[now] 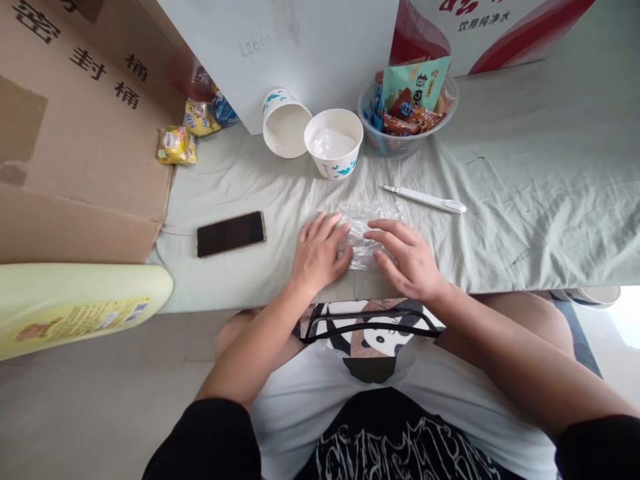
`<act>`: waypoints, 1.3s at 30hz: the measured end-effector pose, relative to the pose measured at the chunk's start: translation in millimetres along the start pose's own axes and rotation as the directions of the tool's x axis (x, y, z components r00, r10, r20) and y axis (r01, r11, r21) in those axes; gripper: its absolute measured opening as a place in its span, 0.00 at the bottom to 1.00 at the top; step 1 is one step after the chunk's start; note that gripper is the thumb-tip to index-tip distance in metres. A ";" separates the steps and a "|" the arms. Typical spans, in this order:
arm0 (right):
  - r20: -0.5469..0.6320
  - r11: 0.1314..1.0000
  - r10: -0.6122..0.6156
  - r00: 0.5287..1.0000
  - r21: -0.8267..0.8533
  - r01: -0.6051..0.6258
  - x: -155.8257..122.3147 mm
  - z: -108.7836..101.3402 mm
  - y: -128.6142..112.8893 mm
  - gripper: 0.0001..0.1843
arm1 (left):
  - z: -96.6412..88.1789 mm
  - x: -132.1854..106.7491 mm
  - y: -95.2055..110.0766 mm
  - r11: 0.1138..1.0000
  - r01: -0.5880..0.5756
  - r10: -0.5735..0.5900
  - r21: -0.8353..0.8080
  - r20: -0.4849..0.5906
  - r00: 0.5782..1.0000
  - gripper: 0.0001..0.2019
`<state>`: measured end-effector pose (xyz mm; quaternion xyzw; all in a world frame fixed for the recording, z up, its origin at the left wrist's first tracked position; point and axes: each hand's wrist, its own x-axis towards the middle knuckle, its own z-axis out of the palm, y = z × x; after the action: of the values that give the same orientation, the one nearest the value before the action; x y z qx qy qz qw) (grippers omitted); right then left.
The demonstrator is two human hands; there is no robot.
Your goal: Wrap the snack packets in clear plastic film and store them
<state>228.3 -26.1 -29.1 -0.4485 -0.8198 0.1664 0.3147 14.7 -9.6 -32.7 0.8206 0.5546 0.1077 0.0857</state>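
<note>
A crinkled sheet of clear plastic film (361, 230) lies on the cloth-covered surface in front of me. My left hand (323, 250) rests at its left side, fingers extended and touching its edge. On the other side, my right hand (405, 253) hovers over or touches the film with its fingers spread; exact contact is hard to tell. Neither hand grips anything. Beyond the film stands a white paper cup (334, 163) with blue marks and clear plastic inside. To the right lies a white utility knife (425, 199) with its blade end pointing left.
Another paper cup (286, 130) lies tipped on its side. A clear bowl (395, 143) of packaged snacks stands at the back right. A phone (231, 234) lies to the left, near small yellow packets (177, 145). Cardboard boxes (90, 153) and a yellow bottle (80, 303) border the left.
</note>
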 end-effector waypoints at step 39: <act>0.222 0.986 -0.151 0.963 -0.031 0.162 2.9 -9.6 32.1 0.21 | 0.0 0.6 3.6 0.995 0.100 -0.098 0.019 -0.078 0.992 0.20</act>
<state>253.7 -6.3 -38.6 -0.3687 -0.8862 0.1696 0.2235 18.1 -10.4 -31.7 0.7883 0.5988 0.1282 0.0600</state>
